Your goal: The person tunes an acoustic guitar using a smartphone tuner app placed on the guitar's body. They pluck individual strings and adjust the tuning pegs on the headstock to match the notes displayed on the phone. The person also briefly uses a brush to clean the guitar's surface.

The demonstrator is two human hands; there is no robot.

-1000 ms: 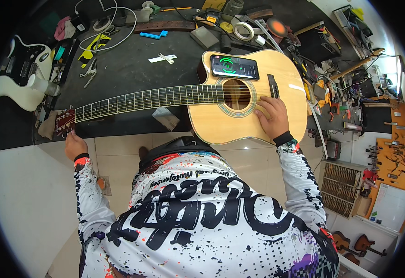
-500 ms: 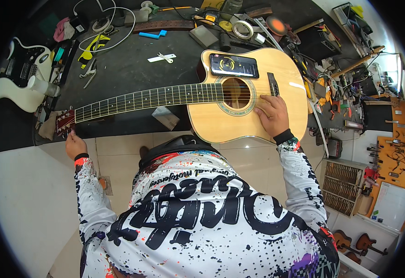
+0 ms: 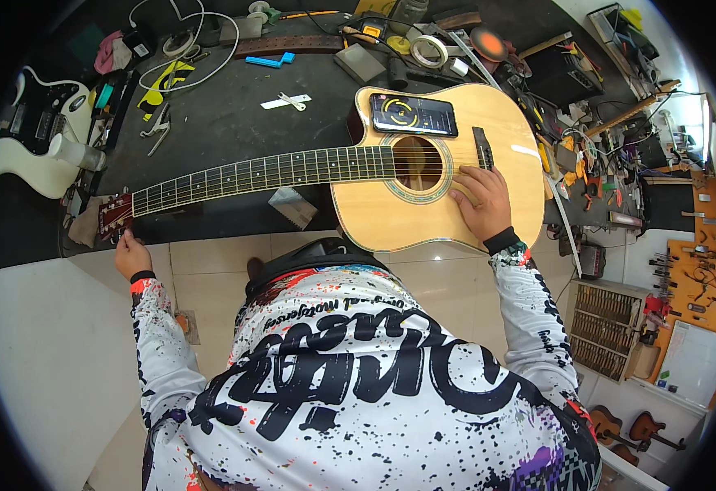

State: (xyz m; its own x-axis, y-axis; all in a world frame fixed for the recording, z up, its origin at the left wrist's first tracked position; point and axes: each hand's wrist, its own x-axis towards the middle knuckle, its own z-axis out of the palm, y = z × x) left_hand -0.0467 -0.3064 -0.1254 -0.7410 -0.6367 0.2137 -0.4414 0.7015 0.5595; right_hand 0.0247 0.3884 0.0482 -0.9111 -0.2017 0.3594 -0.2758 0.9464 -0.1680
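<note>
A pale-topped acoustic guitar lies face up on the dark bench, its neck pointing left. At the red-brown headstock, my left hand pinches a tuning peg on the near side; the fingertips partly hide it. My right hand rests over the top between sound hole and bridge, fingers stretched out, the index fingertip touching the strings. A phone with a yellow round gauge on its lit screen lies on the guitar's far upper side.
Behind the neck lie a blue string winder, a small white tool and a capo-like clamp. A white electric guitar stands at the left. Tools and cables crowd the right side. A scraper-like plate sits under the neck.
The gauge on the phone's screen has changed, showing a larger yellow ring. Both hands stay in nearly the same place.
</note>
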